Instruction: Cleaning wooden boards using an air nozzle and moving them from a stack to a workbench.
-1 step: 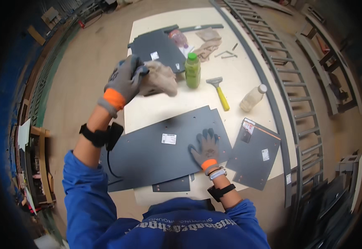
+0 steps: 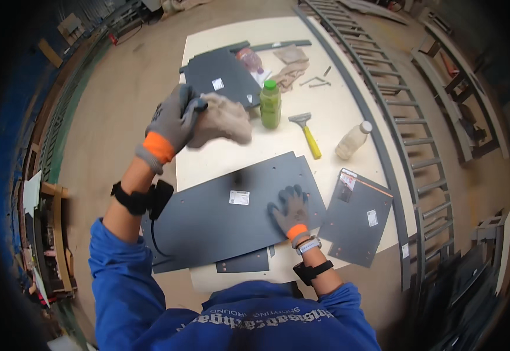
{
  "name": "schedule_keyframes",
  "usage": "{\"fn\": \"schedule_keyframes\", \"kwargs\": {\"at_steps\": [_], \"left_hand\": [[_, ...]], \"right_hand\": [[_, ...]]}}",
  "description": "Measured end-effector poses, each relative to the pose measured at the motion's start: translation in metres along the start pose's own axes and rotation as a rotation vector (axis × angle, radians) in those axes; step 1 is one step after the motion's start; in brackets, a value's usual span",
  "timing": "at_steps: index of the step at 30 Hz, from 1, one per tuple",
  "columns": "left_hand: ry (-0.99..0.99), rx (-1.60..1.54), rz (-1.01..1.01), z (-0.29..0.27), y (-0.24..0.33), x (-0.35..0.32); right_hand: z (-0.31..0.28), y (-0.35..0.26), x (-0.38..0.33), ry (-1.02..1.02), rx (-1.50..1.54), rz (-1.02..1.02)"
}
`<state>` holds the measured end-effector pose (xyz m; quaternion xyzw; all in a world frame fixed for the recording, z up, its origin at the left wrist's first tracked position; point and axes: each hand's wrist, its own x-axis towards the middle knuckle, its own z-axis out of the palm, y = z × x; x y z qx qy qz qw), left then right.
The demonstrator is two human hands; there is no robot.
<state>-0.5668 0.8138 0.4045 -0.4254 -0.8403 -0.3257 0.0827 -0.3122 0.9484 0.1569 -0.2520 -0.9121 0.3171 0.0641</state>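
Note:
A beige cloth rag (image 2: 223,120) hangs bunched from my left hand (image 2: 172,120), which is closed on it in a grey glove with an orange cuff. The hand is raised over the far left side of the white tabletop. In front of me lies a large dark grey flat panel (image 2: 208,225) with small holes and a white label (image 2: 239,198). My right hand (image 2: 290,210), gloved alike, rests flat on the panel's right part with its fingers spread. Beyond the panel stand a green-capped bottle of green liquid (image 2: 271,106) and a yellow-handled scraper (image 2: 309,137) lying down.
A white-capped bottle (image 2: 353,141) leans at right above a smaller grey panel (image 2: 357,219). More dark panels (image 2: 214,73), a crumpled cloth (image 2: 291,70) and several small metal pieces (image 2: 315,82) lie at the back. A long metal rack (image 2: 407,111) runs along the table's right side.
The rag in my left hand has swung slightly lower, and its folds have shifted. My right hand keeps its place on the panel.

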Motion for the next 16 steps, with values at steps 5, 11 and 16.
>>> {"fn": "schedule_keyframes", "kwargs": {"at_steps": [5, 11, 16], "left_hand": [[-0.037, -0.354, -0.197, -0.040, 0.013, -0.065], [-0.113, -0.992, -0.321, -0.069, 0.044, -0.133], [-0.052, -0.521, -0.061, -0.085, 0.018, -0.163]], "right_hand": [[-0.018, -0.046, -0.032, -0.210, 0.734, -0.170], [-0.054, -0.167, -0.070, -1.036, 2.066, -0.008], [-0.065, -0.189, -0.069, -0.614, 1.714, -0.001]]}}
